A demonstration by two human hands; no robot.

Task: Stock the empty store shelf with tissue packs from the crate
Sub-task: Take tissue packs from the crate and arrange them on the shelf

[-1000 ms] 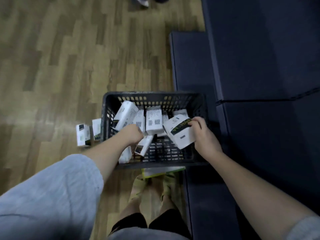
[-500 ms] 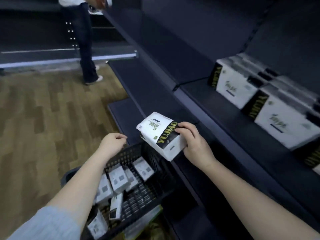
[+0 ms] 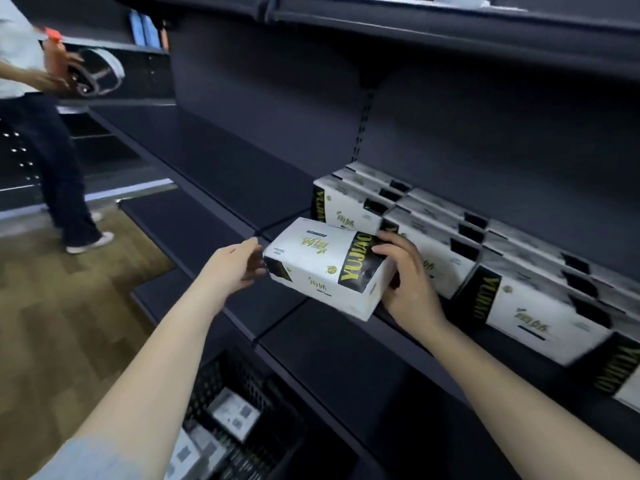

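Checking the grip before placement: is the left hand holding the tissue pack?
No, the left hand is open beside the tissue pack; only the right hand grips it.

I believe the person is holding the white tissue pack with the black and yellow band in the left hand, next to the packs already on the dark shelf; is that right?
Not quite: the head view shows the right hand gripping the white tissue pack with the black and yellow band. The left hand is open beside it. It is indeed next to the packs already on the dark shelf.

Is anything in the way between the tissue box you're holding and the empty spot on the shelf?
Nothing visible blocks it. The right hand grips the tissue pack just in front of the shelf, whose bare stretch lies open left of the stocked packs. The left hand reaches toward the pack's left end.
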